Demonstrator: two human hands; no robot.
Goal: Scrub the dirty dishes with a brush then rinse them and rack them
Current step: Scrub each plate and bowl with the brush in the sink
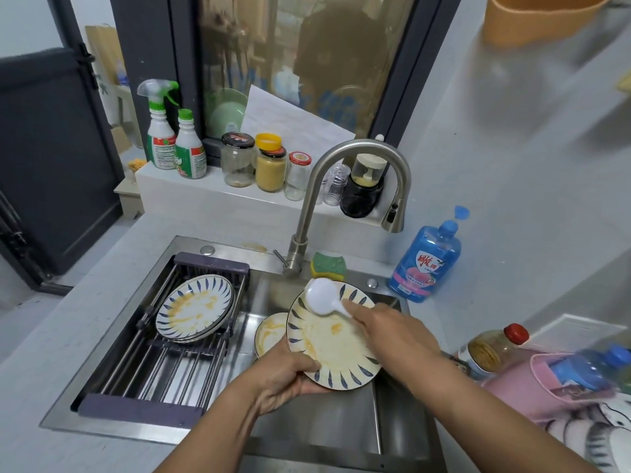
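Faucet (309, 206) and sponge (328, 266) are seen just beyond the plate (336, 343), gripped at its near rim by the left hand (283, 380) over the sink (324, 425). The brush (322, 297) — clasped in the right hand (389, 332) — is pointed head far-left.

Cream plate (336, 339) with blue rim strokes (yellow smears), white brush (321, 297), green-yellow sponge (328, 266).

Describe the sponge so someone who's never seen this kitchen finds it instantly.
Find the stainless steel sink and its curved brushed-metal faucet. Right of the faucet's base, on the sink's back ledge, lies the green-topped yellow sponge. Its neighbour, the blue soap bottle, is tall and translucent.
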